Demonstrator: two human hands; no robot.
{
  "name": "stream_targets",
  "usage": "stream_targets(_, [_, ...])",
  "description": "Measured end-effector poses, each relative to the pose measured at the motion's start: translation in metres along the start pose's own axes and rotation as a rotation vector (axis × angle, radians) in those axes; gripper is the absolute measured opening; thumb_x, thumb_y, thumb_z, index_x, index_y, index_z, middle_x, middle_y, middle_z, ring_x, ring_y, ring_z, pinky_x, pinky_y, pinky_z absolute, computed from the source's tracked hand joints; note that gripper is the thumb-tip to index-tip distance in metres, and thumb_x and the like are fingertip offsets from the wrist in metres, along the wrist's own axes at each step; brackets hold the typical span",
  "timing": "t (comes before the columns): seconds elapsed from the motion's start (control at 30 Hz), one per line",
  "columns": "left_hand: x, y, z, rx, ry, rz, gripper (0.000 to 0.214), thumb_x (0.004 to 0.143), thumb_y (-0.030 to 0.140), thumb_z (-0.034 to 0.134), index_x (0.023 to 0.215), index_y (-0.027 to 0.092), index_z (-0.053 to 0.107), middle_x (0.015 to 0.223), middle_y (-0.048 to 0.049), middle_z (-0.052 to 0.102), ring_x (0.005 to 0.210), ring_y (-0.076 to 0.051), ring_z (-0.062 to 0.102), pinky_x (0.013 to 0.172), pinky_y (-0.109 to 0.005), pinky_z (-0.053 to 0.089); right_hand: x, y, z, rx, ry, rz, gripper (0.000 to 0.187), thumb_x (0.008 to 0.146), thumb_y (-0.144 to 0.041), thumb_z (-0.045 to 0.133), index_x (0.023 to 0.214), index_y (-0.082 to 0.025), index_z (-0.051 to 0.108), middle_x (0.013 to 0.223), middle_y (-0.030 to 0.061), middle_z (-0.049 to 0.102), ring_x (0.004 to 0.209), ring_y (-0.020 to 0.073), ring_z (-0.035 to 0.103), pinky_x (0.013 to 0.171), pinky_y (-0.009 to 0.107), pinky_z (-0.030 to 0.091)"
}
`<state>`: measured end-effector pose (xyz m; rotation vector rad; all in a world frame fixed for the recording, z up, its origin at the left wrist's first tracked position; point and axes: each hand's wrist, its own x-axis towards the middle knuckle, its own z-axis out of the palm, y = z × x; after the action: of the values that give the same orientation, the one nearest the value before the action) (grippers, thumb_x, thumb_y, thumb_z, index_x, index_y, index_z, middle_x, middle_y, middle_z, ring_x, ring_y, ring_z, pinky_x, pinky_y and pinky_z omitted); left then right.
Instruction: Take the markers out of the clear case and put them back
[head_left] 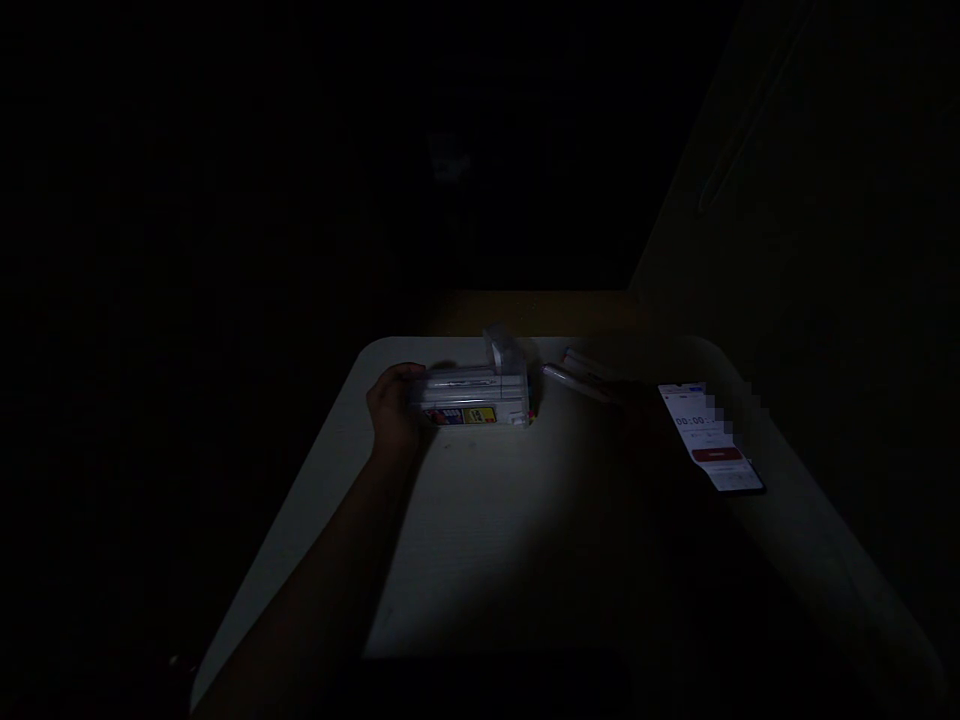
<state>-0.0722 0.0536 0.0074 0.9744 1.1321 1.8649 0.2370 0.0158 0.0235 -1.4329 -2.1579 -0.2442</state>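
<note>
A clear plastic pen box [472, 400] lies on the table with its lid [504, 350] raised at the far right end. Slim pens or sticks show through its wall, and a yellow and dark label is on the near side. My left hand [394, 405] is closed around the box's left end. To the right of the box, a pale pen [576, 383] points left out of deep shadow, its other end at my right hand [634, 402]. That hand is a dark shape whose fingers barely show, but it appears closed on the pen. Another light stick-like thing [585, 360] lies just behind.
A lit phone [709, 440] with a timer on its screen lies on the right side of the white table [465, 520]. A wall [817, 300] rises at the right. Most of the room is dark, and my right arm's side is in shadow.
</note>
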Motion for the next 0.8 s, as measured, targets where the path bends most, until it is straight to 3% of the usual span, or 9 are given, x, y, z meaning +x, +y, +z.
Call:
stream_targets(0.47, [-0.003,0.008,0.004,0.05,0.027,-0.007,0.019,0.063,0.028,0.049,0.071,0.015,0.061,0.063,-0.001,0.057,0.049,-0.012,0.054,0.046,-0.021,0.04,0.003,-0.013,0.015,0.013,0.004,0.065,0.033,0.088,-0.035,0.049,0.115,-0.016,0.053,0.116,0.0079,0.055,0.1,0.0155,0.056,0.087,0.037,0.049])
stream_targets(0.8, [0.0,0.004,0.003,0.048,0.028,0.032,0.018,0.063,0.027,0.049,0.068,0.015,0.062,0.062,-0.0007,0.057,0.053,-0.013,0.055,0.048,-0.022,0.041,0.007,-0.01,0.013,0.021,0.024,0.037,0.032,0.089,-0.035,0.048,0.114,-0.017,0.053,0.116,0.0078,0.055,0.1,0.0152,0.055,0.087,0.036,0.049])
